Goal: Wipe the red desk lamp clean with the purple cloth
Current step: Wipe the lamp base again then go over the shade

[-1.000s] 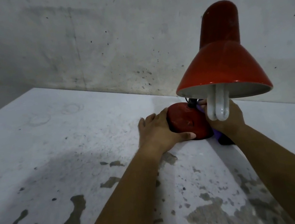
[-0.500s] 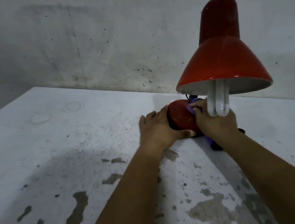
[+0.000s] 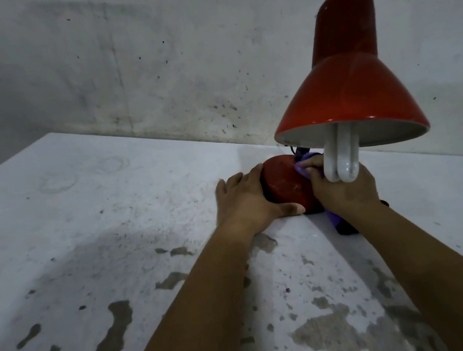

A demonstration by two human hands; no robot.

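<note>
- Bracing the dome-shaped base (image 3: 284, 185) of the red desk lamp (image 3: 345, 95): left hand (image 3: 243, 201), fingers curved over the far left side, thumb wrapped along the near lower edge.
- Pressing the purple cloth (image 3: 306, 162) against the top right of the base: right hand (image 3: 343, 190), fingers curled round the bunched cloth, with a tail of cloth hanging below the wrist near the table.
- Standing on a white table (image 3: 80, 231) with worn, flaking paint, close to the stained grey wall (image 3: 174, 62): lamp base, partly covered by both hands.
- Hanging above and in front of the right hand: red conical shade, opening tilted toward the camera, white folded-tube bulb (image 3: 340, 157) protruding and overlapping the knuckles in view.
- Showing just behind the cloth: short dark stretch of the lamp neck, mostly hidden by the shade.
</note>
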